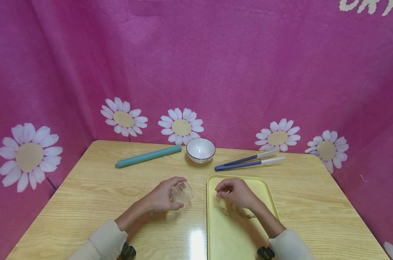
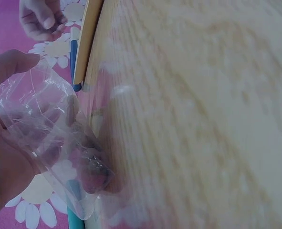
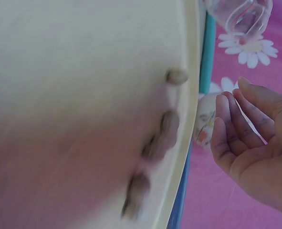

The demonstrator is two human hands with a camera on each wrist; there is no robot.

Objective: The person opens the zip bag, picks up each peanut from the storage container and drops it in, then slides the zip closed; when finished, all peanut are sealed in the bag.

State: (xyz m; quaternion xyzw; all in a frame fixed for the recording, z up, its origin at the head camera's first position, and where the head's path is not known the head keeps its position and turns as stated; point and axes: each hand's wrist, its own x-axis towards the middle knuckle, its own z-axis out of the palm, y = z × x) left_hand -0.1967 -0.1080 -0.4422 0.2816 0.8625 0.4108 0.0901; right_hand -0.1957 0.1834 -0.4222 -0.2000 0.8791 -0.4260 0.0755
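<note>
My left hand (image 1: 164,195) holds a clear, crinkled plastic bag (image 2: 50,119) above the table, left of the yellow tray (image 1: 223,238). Through the film the left wrist view shows fingers and dark, blurred shapes, whose kind I cannot tell. Over the tray hovers my right hand (image 1: 236,193), fingers loosely bent and nothing visible between them. Several unshelled peanuts (image 3: 162,133) lie on the tray beneath it, partly hidden by that hand in the head view.
Behind the tray lie blue-and-white tongs (image 1: 241,164). A white bowl (image 1: 201,150) with a dark rim stands at the back middle, beside a teal rod (image 1: 147,157). A pink cloth (image 1: 196,72) with daisies hangs behind the wooden table (image 1: 144,231).
</note>
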